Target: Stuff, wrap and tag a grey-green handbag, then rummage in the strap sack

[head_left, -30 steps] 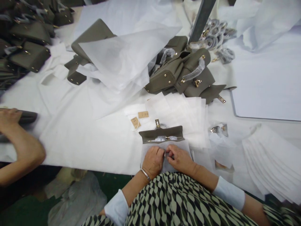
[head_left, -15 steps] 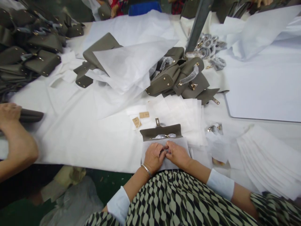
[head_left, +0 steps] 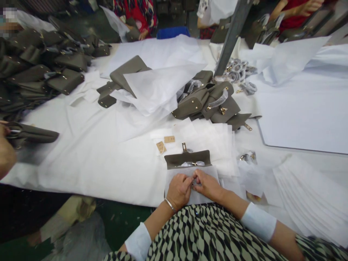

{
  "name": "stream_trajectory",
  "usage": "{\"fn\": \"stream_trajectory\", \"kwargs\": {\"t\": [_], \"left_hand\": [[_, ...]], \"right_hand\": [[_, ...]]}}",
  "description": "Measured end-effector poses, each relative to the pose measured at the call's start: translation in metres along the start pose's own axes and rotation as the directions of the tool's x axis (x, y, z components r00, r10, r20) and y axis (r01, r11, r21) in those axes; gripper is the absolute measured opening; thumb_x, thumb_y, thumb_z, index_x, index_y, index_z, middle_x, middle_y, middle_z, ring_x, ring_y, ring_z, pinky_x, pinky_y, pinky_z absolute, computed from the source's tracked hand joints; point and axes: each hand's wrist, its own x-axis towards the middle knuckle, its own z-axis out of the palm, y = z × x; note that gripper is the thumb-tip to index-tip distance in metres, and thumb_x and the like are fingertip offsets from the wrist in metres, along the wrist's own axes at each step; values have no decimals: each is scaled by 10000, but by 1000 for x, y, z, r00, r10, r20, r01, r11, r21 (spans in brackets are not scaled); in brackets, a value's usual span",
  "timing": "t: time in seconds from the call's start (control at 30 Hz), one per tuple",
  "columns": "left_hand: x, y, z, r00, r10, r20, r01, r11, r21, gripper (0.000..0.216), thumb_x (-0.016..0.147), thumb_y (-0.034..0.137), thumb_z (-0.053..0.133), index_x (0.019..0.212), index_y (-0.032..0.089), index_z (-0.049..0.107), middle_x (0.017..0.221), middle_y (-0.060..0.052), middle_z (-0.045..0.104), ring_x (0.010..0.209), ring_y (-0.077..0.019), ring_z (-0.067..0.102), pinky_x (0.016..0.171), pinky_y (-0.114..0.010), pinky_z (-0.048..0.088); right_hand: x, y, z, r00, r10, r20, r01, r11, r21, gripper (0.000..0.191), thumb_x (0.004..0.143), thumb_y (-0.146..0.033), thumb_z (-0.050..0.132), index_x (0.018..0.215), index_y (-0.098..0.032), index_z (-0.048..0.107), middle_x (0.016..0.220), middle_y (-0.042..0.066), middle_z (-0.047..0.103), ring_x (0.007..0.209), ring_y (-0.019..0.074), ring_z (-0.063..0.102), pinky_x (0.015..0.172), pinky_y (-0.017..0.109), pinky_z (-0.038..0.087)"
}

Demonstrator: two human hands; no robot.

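Note:
A dark olive handbag (head_left: 188,158) lies in front of me with its flap spread away from my body and a metal clasp plate (head_left: 184,146) at the flap's far end. White tissue paper (head_left: 174,173) covers the near part of the bag. On this paper my left hand (head_left: 179,189) and my right hand (head_left: 207,184) meet, thumbs and fingers pinched together. Between the fingertips is a small dark thing, mostly hidden and too small to name. Plastic-wrapped metal fittings show along the fold of the flap.
Brown paper tags (head_left: 169,139) lie beyond the bag, beside stacked white sheets (head_left: 217,145). More handbags (head_left: 194,103) are piled behind them, near a slanted metal post (head_left: 233,36). Wrapped straps (head_left: 237,70) lie beside it. A co-worker's arm (head_left: 7,156) holds a bag at left.
The view has tilted up, showing more of the people across the table. My fingers have shifted slightly over the same spot. The co-worker's arm at left has drawn toward the frame's edge.

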Motion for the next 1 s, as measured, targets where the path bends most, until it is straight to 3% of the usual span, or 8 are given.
{"fn": "stream_trajectory", "kwargs": {"t": [0.1,0.2,0.4,0.5,0.63,0.77,0.9,1.0], "left_hand": [[-4,0,-1,995,96,-22,-94,992,87,273,885,225,471,1138,229,572,1022,-64,621,836,-238,490,705,-391,412],[-5,0,-2,993,111,-46,-101,979,179,276,852,222,508,1118,229,580,1228,-57,600,864,-247,501,711,-409,423],[-5,0,5,992,128,-18,-120,961,248,267,857,231,505,1114,220,576,1328,-5,567,994,-251,525,806,-448,440],[-6,-2,11,989,137,-65,-115,956,269,317,855,291,531,1164,230,566,1329,1,566,1268,-308,394,1021,-530,336],[-4,-5,10,994,104,26,-107,966,237,504,875,355,504,1360,238,426,1418,-10,484,1337,-321,326,1064,-555,296],[0,-6,6,992,90,88,-105,977,186,537,877,343,488,1391,229,385,1443,-25,454,1349,-336,312,1070,-569,288],[3,-5,3,996,47,82,-58,987,147,441,865,332,520,1290,221,488,1304,-60,570,1304,-315,379,1076,-556,301],[3,-6,3,999,32,37,-36,992,118,292,892,301,499,1161,210,570,1196,-69,618,1231,-290,444,1063,-530,336]], "right_hand": [[-9,5,-3,998,-50,48,45,994,103,472,669,-99,597,1123,-172,490,1013,43,593,854,173,584,788,311,445],[-11,6,-17,997,-35,67,23,985,169,376,747,-129,539,1119,-178,520,963,32,624,736,151,587,756,313,475],[48,-11,-63,936,-168,-311,91,964,-248,378,834,-237,559,1202,-171,506,1197,92,583,1082,238,540,971,391,415],[91,-24,-66,961,-170,-217,59,896,-440,514,783,-328,660,1232,-134,501,1212,147,586,1119,309,515,952,428,403],[119,-35,-54,998,-50,-37,28,897,-441,297,769,-314,655,1012,-153,600,955,107,663,886,266,601,769,365,433],[104,-32,-43,989,-142,-46,109,898,-426,118,841,-262,569,883,-176,638,914,58,639,909,208,574,812,315,414],[66,-26,-29,920,-391,23,363,829,-424,218,897,-179,461,843,-189,673,847,50,630,862,192,554,809,310,416],[44,-23,-16,910,-411,-50,360,846,-393,260,927,-216,430,912,-182,687,857,75,643,846,208,566,805,334,440]]}}
